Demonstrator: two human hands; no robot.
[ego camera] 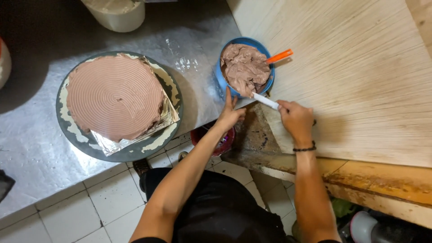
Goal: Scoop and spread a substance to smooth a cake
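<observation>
Frosted cake (115, 96) on turntable (67, 130) at left; 2 hands at blue bowl (222, 81) at right.

Left hand (229, 114) pressed flat against bowl's near wall, fingers extended upward, gripping nothing. Bowl full of brown cream (244, 67), straddling steel counter (36, 148) and wooden board (360, 81); orange handle (279, 56) protruding at far rim. Right hand (295, 119) closed round white-handled tool (265, 101), long axis running up-left from fingers into cream. Right hand nearer to cream via tool; cake well apart to left.
</observation>
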